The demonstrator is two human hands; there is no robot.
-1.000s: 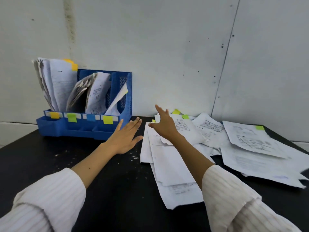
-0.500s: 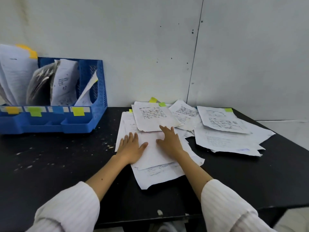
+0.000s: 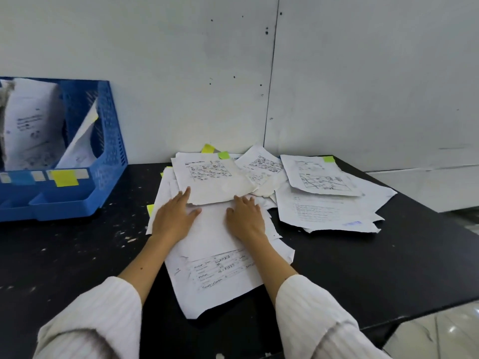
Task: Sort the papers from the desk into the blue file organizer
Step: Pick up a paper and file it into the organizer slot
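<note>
Two hands lie flat with straight fingers on the near pile of papers (image 3: 220, 244) at the centre of the black desk (image 3: 388, 268): the left hand (image 3: 174, 218) and the right hand (image 3: 245, 218), neither holding anything. Behind them a drawing sheet (image 3: 212, 181) overlaps the pile, with a second heap (image 3: 326, 203) to the right. One blue file organizer (image 3: 103, 151) with sheets inside stands at the left edge against the wall.

Desk (image 3: 388, 268) is black with little white flecks all over its left part. The papers (image 3: 220, 229) are white with black print and line drawings, one near the right edge has a small blue stamp (image 3: 351, 223) on it. Sticky tabs (image 3: 223, 154) poking out are yellow and lime green. File organizer (image 3: 108, 141) at the left edge is bright blue with a perforated grid side (labels on its front are white, light blue and yellow). Sleeves (image 3: 318, 322) are white with fine ribbed stripes.
</note>
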